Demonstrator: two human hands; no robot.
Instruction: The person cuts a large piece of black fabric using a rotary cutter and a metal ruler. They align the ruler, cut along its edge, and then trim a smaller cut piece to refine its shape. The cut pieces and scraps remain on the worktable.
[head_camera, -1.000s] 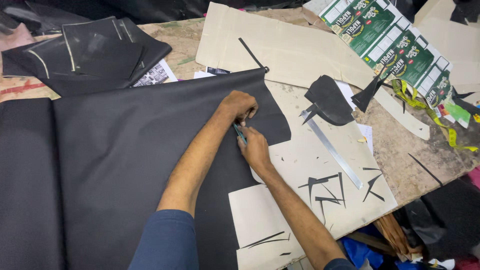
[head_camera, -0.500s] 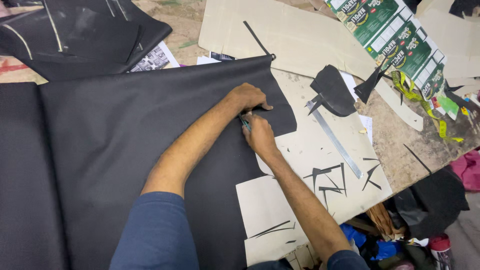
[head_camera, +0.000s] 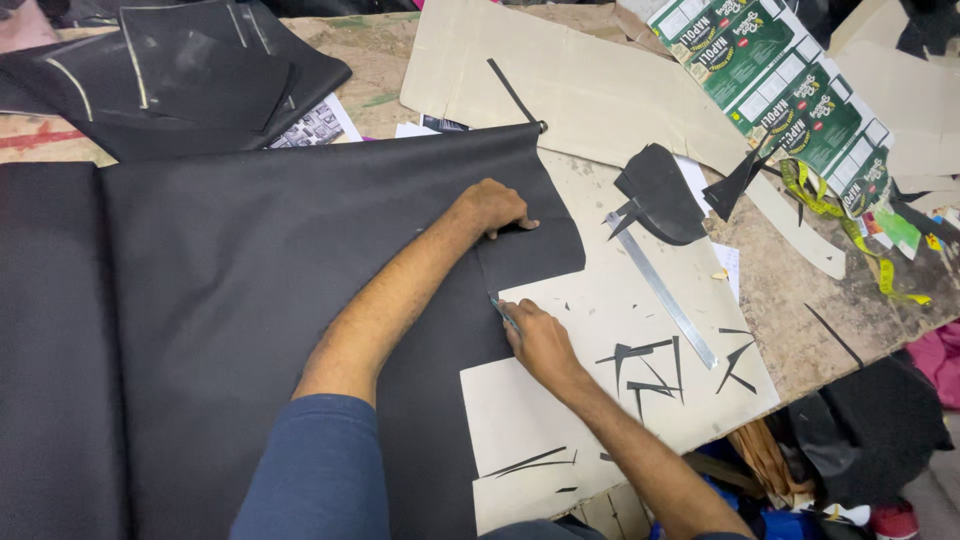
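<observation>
Black sheet material (head_camera: 250, 300) spreads flat over most of worktable, its right edge lying on beige cardboard (head_camera: 600, 330). Your left hand (head_camera: 492, 208) presses down on sheet near that edge, fingers bent, tips touching material. Your right hand (head_camera: 538, 338) sits just below, fingers pinched round thin cutting tool (head_camera: 505, 315), its tip at sheet edge. Metal ruler (head_camera: 660, 288) lies diagonal on cardboard, just right of both hands. Black offcuts (head_camera: 658, 192) rest near ruler's top end.

Matt black sheet (head_camera: 250, 300) — leather-like, smooth — beside pale cardboard (head_camera: 600, 300) and a shiny metal ruler (head_camera: 660, 290).
</observation>
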